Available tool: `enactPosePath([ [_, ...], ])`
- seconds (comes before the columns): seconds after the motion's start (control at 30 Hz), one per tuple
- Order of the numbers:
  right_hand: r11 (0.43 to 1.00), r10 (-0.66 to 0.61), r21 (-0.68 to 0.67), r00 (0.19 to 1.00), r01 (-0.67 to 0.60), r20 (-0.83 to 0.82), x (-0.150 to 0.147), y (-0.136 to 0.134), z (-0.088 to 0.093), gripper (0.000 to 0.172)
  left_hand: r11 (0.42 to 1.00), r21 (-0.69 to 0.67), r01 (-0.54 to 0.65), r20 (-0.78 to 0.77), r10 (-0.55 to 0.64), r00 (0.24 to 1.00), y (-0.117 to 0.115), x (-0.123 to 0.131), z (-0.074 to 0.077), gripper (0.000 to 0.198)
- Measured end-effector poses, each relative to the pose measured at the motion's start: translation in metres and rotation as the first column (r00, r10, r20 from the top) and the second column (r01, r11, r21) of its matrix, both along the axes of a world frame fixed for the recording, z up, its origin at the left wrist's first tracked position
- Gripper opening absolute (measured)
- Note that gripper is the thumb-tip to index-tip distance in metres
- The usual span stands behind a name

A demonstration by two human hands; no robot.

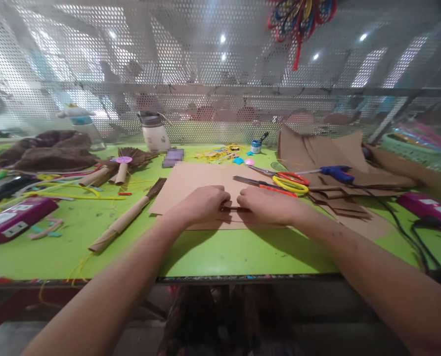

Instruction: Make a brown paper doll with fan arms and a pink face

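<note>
My left hand [208,201] is closed, its fingers curled in a pinch on the left end of a narrow brown paper strip [237,209]. At the strip's other end, the fingers of my right hand [262,203] are closed on it too. The strip looks folded or rolled; my fingers hide its ends. Under both hands lies a large sheet of brown paper [187,180], flat on the green table [213,252]. Just beyond my right hand are scissors with yellow handles [290,184] and others with red handles, their blades pointing left.
Left are a paper-wrapped bundle [122,220], a purple power strip [18,221] and brown cloth [50,151]. A blue glue gun [337,174] with a black cord and brown paper pieces [317,153] lie right. A white bottle [154,133] stands before the perforated screen [205,64].
</note>
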State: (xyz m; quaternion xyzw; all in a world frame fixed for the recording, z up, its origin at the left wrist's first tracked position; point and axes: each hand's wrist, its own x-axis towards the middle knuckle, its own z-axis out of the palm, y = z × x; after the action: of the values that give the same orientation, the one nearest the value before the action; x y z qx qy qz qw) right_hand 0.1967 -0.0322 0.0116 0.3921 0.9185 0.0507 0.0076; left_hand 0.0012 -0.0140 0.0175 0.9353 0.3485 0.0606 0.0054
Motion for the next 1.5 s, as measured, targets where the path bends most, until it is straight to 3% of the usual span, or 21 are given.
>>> enactPosePath([
  [0.17,0.990,0.029,0.135,0.997,-0.038,0.068,-0.006,-0.005,-0.005,0.023,0.997,-0.073,-0.022,0.072,0.028,0.997,0.004,0.000,-0.003,0.014],
  [0.37,0.982,0.049,0.186,0.999,-0.044,-0.023,-0.004,-0.006,0.001,0.010,0.908,-0.388,-0.157,0.253,0.269,0.929,0.010,0.000,-0.002,0.031],
  [0.6,0.942,0.071,0.335,0.989,-0.022,-0.134,-0.010,-0.003,0.004,0.009,0.860,-0.500,-0.102,0.289,0.276,0.916,0.012,-0.004,0.003,0.035],
  [0.7,0.928,0.106,0.373,0.976,-0.028,-0.192,-0.010,0.000,0.003,0.016,0.787,-0.614,-0.067,0.356,0.352,0.866,0.009,-0.003,0.004,0.035],
  [0.83,0.929,0.133,0.370,0.949,-0.019,-0.285,-0.008,0.004,0.001,0.019,0.681,-0.728,0.073,0.448,0.393,0.803,0.007,-0.005,0.002,0.031],
  [0.97,0.976,0.111,0.219,0.841,0.009,-0.530,-0.005,0.013,-0.002,0.024,0.635,-0.761,0.129,0.476,0.412,0.777,0.009,-0.008,0.000,0.027],
  [1.07,0.995,-0.090,-0.090,0.662,0.034,-0.744,-0.001,0.022,-0.002,0.043,0.676,-0.731,0.100,0.485,0.411,0.772,0.009,-0.008,0.000,0.026],
  [1.17,0.888,-0.366,-0.456,0.508,-0.061,-0.780,0.002,0.022,0.003,0.045,0.713,-0.698,0.060,0.481,0.406,0.777,0.005,-0.005,0.003,0.025],
  [1.23,0.794,-0.479,-0.590,0.447,-0.146,-0.756,0.002,0.018,0.009,0.040,0.732,-0.680,0.042,0.483,0.405,0.776,0.002,-0.003,0.005,0.025],
  [1.33,0.716,-0.541,-0.657,0.408,-0.235,-0.735,0.001,0.012,0.016,0.028,0.753,-0.657,0.034,0.494,0.397,0.773,-0.003,0.000,0.008,0.026],
  [1.5,0.728,-0.524,-0.636,0.390,-0.256,-0.757,0.004,0.013,0.014,0.026,0.800,-0.600,-0.002,0.505,0.381,0.775,-0.006,0.005,0.008,0.026],
])
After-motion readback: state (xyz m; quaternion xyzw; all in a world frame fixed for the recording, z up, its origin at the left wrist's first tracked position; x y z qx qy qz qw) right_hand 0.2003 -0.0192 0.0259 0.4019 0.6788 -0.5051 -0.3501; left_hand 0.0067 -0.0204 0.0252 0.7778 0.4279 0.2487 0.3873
